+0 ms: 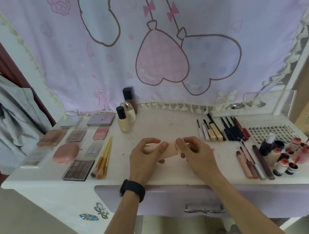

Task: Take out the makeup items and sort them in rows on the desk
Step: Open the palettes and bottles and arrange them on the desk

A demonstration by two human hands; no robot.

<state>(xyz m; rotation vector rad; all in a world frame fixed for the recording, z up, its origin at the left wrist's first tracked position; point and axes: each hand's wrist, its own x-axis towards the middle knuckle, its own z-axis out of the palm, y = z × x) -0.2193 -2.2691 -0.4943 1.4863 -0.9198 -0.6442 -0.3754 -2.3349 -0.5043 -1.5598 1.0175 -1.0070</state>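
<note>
Peach tube (170, 150), a soft-looking makeup item, is held between both my hands over the middle of the white desk (170, 126). It sits in front of the cream bottle (123, 123) with the black cap, a little to that bottle's right. Its long axis runs left to right, across my body.

My left hand (144, 156), with a black band at the wrist, curls its fingers round the tube's left end. My right hand (196, 152) pinches the right end between thumb and fingers. I cannot tell whether the tube rests on the desk or hangs just above it.

In front and to the left of the bottle lie makeup brushes (103, 159). Well to the right of the bottle is a row of pencils (228, 129), each pointing front to back. I judge that to match that row the tube needs a quarter turn. Either hand could carry it, since each already holds one end.
</note>
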